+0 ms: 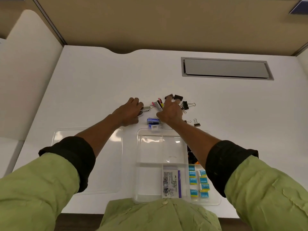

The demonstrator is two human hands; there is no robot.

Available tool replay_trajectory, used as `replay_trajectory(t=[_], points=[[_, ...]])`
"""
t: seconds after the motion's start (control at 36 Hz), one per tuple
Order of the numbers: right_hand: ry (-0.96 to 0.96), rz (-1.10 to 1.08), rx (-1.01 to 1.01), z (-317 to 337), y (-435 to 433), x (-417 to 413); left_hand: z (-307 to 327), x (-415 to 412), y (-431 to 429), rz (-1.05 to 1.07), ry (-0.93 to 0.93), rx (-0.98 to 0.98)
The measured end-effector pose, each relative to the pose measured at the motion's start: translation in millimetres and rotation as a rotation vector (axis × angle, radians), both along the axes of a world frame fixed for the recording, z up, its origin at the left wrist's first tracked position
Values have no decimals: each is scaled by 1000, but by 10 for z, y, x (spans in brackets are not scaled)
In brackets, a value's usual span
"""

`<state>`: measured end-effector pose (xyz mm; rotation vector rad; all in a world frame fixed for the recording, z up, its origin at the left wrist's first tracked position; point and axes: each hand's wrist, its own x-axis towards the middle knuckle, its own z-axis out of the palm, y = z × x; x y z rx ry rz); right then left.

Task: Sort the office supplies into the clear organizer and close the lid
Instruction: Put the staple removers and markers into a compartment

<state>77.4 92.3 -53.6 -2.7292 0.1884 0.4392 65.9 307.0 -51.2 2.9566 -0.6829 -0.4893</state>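
My left hand (131, 110) is closed around a bunch of silver clips (145, 108) on the white desk. To its right, my right hand (171, 111) is curled over a pile of black binder clips (185, 105) and pink and yellow pieces (160, 102); whether it grips anything is hidden by the hand. Two blue staple boxes (153, 121) lie between the hands. The clear organizer (150, 164) sits near me and holds a Faber-Castell packet (171, 184) and several blue erasers (198, 182). Its clear lid (86, 164) lies open flat to the left.
Two more black binder clips (196, 124) lie to the right of my right wrist. A grey cable hatch (226, 69) is set into the desk at the back right. Partition walls stand behind and to the left.
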Motion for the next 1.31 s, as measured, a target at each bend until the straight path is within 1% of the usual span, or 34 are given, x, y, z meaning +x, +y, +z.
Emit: replay_trajectory(t=[0.17, 0.33, 0.42, 0.53, 0.61, 0.69, 0.78, 0.83, 0.89, 0.97, 1.03, 1.08, 1.17, 1.25, 1.31], points=[[-33, 28, 154, -124, -86, -43, -70, -42, 49, -5, -59, -35], [-106, 71, 199, -168, -228, -46, -176, -170, 59, 30, -101, -54], [-140, 86, 215, -114, -311, -89, -236, -251, 42, 47, -163, -49], [-138, 33, 329, 54, -410, -198, -218, -280, -14, 116, -209, -72], [-154, -50, 420, 164, -491, -285, -201, -254, -45, 254, -214, -141], [-135, -153, 564, 320, -562, -402, -86, -201, -83, 485, -197, -298], [-143, -186, 688, 547, -612, -608, 85, -198, -68, 724, -202, -468], [-106, -202, 789, 720, -625, -802, 237, -250, -72, 897, -133, -637], [-43, -244, 913, 901, -626, -1023, 399, -346, -129, 1051, -14, -858], [53, -346, 1128, 1102, -623, -1360, 672, -611, -306, 1193, 219, -1208], [94, -393, 1217, 1173, -608, -1574, 797, -841, -442, 1254, 369, -1328], [103, -432, 1247, 1187, -577, -1777, 865, -1087, -589, 1314, 482, -1374], [80, -445, 1196, 1125, -500, -2051, 925, -1435, -804, 1364, 523, -1345], [39, -407, 1118, 1039, -425, -2271, 928, -1688, -933, 1350, 573, -1289], [0, -374, 1078, 1014, -398, -2367, 923, -1792, -987, 1323, 568, -1257]])
